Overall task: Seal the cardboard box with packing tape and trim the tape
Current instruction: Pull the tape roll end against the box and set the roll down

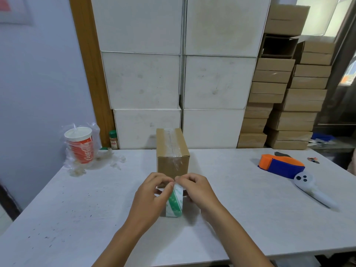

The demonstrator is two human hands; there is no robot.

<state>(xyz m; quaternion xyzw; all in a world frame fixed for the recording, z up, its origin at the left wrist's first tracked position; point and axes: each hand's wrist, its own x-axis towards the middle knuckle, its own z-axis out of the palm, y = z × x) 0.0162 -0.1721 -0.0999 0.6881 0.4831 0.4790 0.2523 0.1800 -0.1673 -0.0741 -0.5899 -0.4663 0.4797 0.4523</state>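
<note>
Both hands, left and right, pinch the top edge of the tape roll standing on the table just before the taped box.

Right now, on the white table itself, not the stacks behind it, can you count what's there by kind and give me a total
Cardboard box: 1
Tape roll, held by the left hand and right hand: 1
Drink cup in a plastic bag: 1
Orange and blue tape dispenser: 1
White controller: 1
Total: 5
</note>
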